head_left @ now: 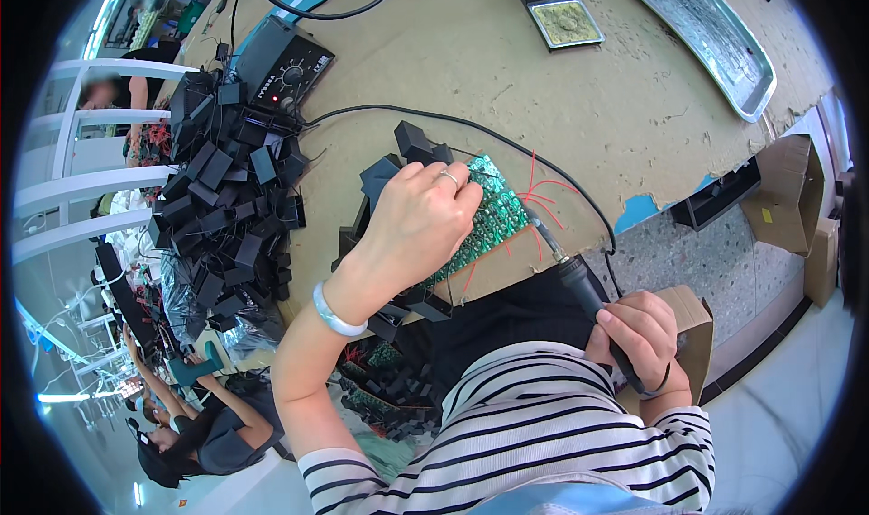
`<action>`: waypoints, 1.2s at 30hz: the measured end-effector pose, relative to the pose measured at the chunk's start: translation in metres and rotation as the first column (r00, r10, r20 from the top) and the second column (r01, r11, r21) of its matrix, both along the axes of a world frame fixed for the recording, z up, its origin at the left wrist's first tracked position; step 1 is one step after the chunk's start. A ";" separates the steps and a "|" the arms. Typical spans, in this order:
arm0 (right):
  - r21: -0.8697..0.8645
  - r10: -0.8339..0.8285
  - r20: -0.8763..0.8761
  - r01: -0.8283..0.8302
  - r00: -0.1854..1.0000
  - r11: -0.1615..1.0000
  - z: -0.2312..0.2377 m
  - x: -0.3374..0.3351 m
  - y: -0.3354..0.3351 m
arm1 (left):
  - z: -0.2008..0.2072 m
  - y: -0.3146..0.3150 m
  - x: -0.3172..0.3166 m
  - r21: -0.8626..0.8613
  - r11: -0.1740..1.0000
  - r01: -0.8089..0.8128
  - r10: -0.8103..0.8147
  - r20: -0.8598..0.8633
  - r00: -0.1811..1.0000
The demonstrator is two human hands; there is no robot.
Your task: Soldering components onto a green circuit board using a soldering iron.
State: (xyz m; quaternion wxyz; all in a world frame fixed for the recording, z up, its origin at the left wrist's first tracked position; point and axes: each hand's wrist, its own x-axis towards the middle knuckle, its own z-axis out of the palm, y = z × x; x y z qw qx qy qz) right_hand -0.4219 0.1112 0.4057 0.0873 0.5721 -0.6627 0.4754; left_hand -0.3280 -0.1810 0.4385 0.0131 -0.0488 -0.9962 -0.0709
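Note:
A green circuit board lies near the table's front edge, with several thin red wires sticking out along its right side. My left hand is over the board's left part, fingers curled and pressed together; what they pinch is hidden. My right hand is wrapped round the dark handle of a soldering iron. The iron's metal tip points up and left and meets the board's right edge; whether it touches a joint cannot be made out. Black plastic boxes with dark leads sit beside the board, partly behind my left hand.
A large heap of black boxes covers the table's left side, beside a soldering station. Its cable arcs across the table to the iron. Farther back are a sponge holder and a metal tray. Other people work at left.

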 end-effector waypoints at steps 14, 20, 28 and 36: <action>0.004 -0.009 -0.005 0.009 1.000 1.000 0.000 0.000 0.005 | 0.008 0.003 0.003 0.029 0.998 -0.061 0.062 -0.057 0.996; 0.010 -0.018 0.013 0.018 1.000 1.000 0.001 0.001 0.008 | 0.011 -0.010 0.014 0.111 0.994 0.013 -0.007 -0.051 0.999; 0.060 0.043 0.066 -0.047 0.997 0.997 -0.003 0.006 0.015 | 0.017 0.020 0.010 -0.043 0.993 0.113 -0.115 -0.047 0.992; 0.054 0.068 0.097 -0.073 0.993 0.996 -0.004 0.008 0.017 | 0.003 0.013 0.015 0.028 0.991 0.134 -0.128 -0.156 0.979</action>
